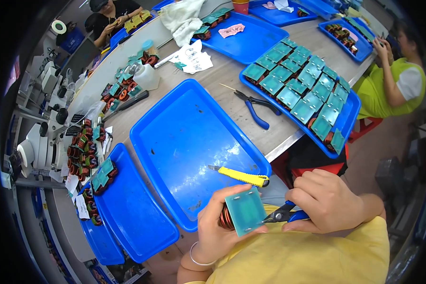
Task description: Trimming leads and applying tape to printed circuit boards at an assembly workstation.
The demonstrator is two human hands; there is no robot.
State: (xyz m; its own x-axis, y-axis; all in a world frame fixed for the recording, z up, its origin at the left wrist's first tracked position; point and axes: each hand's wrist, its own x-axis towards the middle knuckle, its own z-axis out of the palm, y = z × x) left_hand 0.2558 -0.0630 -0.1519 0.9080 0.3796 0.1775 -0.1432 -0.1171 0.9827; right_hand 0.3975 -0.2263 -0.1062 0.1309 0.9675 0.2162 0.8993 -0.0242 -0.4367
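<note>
most of a coil (226, 218) hides behind the green board (246, 213) the left hand (212, 231) grips; the right hand (321, 201) clasps cutters (280, 214).

My left hand (213, 229) and right hand (324, 201): cutters (280, 214) plug the gap between, tips at the green board (245, 213). Ahead, big blue tray (182, 128): wide bare floor, easy pass over, but yellow knife (241, 176) lies across its near right corner. Bench strip (228, 102) right of it: passable, pliers (256, 113) in the way. Loaded tray (346, 124) beyond: packed tight. Narrower tray (137, 213) left: mostly open, coils (104, 175) crowd its far end.
</note>
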